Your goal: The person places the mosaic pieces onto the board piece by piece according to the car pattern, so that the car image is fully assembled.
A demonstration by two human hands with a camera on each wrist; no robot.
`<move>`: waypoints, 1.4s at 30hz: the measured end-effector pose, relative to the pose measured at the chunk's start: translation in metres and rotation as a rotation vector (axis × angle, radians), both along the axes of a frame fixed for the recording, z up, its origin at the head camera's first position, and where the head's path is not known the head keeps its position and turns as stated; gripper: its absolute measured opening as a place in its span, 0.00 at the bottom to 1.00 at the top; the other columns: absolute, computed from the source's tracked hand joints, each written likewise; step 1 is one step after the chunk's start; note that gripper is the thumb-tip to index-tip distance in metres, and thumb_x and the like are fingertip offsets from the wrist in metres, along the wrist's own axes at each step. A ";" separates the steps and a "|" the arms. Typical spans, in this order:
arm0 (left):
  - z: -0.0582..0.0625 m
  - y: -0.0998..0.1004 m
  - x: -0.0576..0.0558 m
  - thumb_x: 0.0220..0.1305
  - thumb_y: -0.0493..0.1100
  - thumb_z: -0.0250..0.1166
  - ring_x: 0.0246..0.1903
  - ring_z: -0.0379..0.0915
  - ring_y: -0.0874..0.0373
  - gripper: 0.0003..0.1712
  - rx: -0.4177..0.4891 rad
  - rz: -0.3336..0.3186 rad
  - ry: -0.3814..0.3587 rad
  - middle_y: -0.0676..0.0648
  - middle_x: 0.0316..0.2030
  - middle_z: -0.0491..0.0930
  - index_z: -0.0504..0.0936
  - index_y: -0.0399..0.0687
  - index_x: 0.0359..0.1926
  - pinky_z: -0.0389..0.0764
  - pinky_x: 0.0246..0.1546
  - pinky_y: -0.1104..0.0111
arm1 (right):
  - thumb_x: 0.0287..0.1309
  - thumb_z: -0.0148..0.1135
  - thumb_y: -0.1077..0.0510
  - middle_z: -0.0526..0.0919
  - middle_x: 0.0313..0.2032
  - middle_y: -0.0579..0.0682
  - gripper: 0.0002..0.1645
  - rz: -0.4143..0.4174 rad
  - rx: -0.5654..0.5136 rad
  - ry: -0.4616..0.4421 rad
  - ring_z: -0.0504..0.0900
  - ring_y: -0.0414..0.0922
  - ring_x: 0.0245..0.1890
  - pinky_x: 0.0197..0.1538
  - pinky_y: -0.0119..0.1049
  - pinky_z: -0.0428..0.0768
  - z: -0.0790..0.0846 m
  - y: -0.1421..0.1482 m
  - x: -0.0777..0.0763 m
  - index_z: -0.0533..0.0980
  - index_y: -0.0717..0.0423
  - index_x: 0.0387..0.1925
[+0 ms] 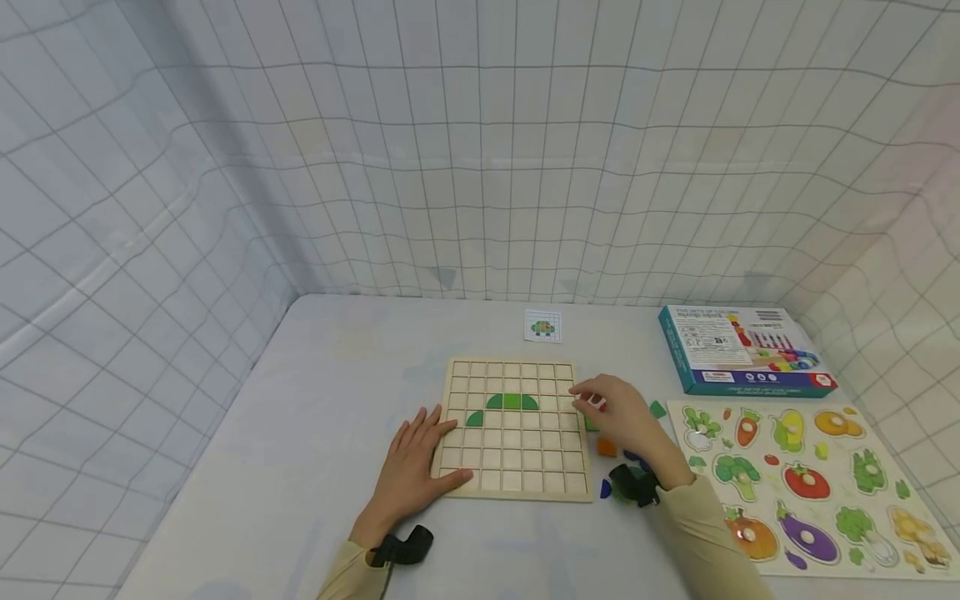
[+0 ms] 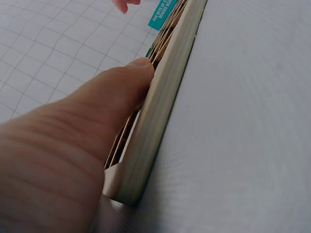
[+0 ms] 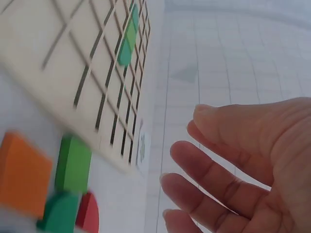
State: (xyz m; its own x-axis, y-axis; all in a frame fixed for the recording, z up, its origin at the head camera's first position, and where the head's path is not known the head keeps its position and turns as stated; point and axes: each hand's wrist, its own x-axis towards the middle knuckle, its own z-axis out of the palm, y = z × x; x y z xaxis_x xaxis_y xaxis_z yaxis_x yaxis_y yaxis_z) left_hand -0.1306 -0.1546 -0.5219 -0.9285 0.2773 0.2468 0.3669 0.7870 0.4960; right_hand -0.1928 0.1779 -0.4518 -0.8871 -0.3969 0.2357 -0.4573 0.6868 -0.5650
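My left hand (image 1: 408, 467) rests at the left edge of a wooden grid board (image 1: 532, 462), fingers spread along its side and thumb over the front left corner. In the left wrist view the thumb (image 2: 116, 85) lies on the board's rim. Set in the grid are a light green square (image 1: 512, 402) and dark green quarter-round pieces (image 1: 475, 418), two of them flanking the square. My right hand (image 1: 618, 412) hovers by the board's right edge, over a red piece (image 1: 597, 402). Its thumb and forefinger tips come close together in the right wrist view, with nothing visible between them.
Right of the board lie loose pieces: an orange block (image 3: 24, 174), a light green block (image 3: 73, 162) and blue ones (image 1: 606, 489). A small pattern card (image 1: 542, 326) lies behind the board. Farther right are a boxed toy set (image 1: 742, 350) and a vegetable puzzle sheet (image 1: 757, 442).
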 end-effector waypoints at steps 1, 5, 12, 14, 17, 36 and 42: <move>0.000 0.000 0.000 0.51 0.70 0.64 0.70 0.44 0.45 0.46 0.000 0.001 -0.003 0.42 0.70 0.56 0.69 0.49 0.65 0.43 0.66 0.51 | 0.59 0.65 0.59 0.81 0.36 0.46 0.12 -0.021 0.008 -0.001 0.76 0.43 0.34 0.36 0.40 0.77 0.000 0.006 0.001 0.82 0.59 0.44; 0.000 -0.001 0.001 0.51 0.71 0.63 0.71 0.41 0.48 0.47 -0.009 0.009 -0.040 0.44 0.71 0.54 0.68 0.51 0.66 0.41 0.68 0.53 | 0.59 0.65 0.59 0.81 0.36 0.48 0.11 -0.099 0.067 -0.048 0.76 0.47 0.36 0.37 0.42 0.77 0.001 0.026 0.006 0.83 0.58 0.43; 0.003 -0.001 0.001 0.50 0.69 0.66 0.70 0.42 0.47 0.47 -0.005 0.017 -0.033 0.43 0.70 0.54 0.69 0.50 0.66 0.42 0.67 0.51 | 0.57 0.65 0.60 0.81 0.40 0.55 0.11 -0.171 0.155 -0.203 0.76 0.52 0.39 0.41 0.49 0.79 0.002 0.048 0.009 0.83 0.59 0.41; 0.002 -0.001 0.001 0.50 0.69 0.66 0.70 0.42 0.47 0.47 -0.004 0.017 -0.031 0.43 0.70 0.55 0.69 0.50 0.66 0.42 0.67 0.51 | 0.55 0.66 0.60 0.81 0.40 0.54 0.11 -0.181 0.162 -0.228 0.75 0.51 0.38 0.41 0.49 0.78 -0.001 0.052 0.009 0.83 0.59 0.41; 0.003 -0.001 0.002 0.50 0.70 0.65 0.71 0.41 0.49 0.47 -0.011 0.021 -0.047 0.44 0.71 0.54 0.68 0.51 0.66 0.40 0.68 0.53 | 0.53 0.68 0.60 0.81 0.39 0.54 0.12 -0.183 0.156 -0.244 0.74 0.50 0.37 0.42 0.48 0.78 -0.004 0.055 0.009 0.83 0.59 0.41; 0.005 0.001 0.001 0.51 0.69 0.65 0.70 0.43 0.45 0.46 -0.003 0.011 -0.026 0.42 0.70 0.55 0.69 0.48 0.65 0.42 0.67 0.51 | 0.51 0.70 0.60 0.79 0.33 0.49 0.15 -0.181 0.242 -0.282 0.72 0.45 0.30 0.36 0.40 0.78 -0.009 0.059 0.007 0.83 0.59 0.42; 0.004 0.000 0.001 0.51 0.69 0.65 0.70 0.43 0.46 0.46 -0.005 0.008 -0.033 0.43 0.70 0.55 0.69 0.50 0.66 0.41 0.67 0.52 | 0.50 0.71 0.61 0.80 0.31 0.48 0.13 -0.185 0.264 -0.267 0.72 0.44 0.28 0.32 0.37 0.76 -0.007 0.057 0.006 0.84 0.58 0.40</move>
State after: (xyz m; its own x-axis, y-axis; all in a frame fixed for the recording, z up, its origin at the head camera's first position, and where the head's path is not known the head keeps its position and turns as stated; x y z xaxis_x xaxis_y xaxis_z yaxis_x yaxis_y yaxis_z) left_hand -0.1298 -0.1541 -0.5182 -0.9384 0.2707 0.2146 0.3438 0.7927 0.5034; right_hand -0.1872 0.2351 -0.4584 -0.9652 -0.2414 -0.1008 -0.1742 0.8805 -0.4409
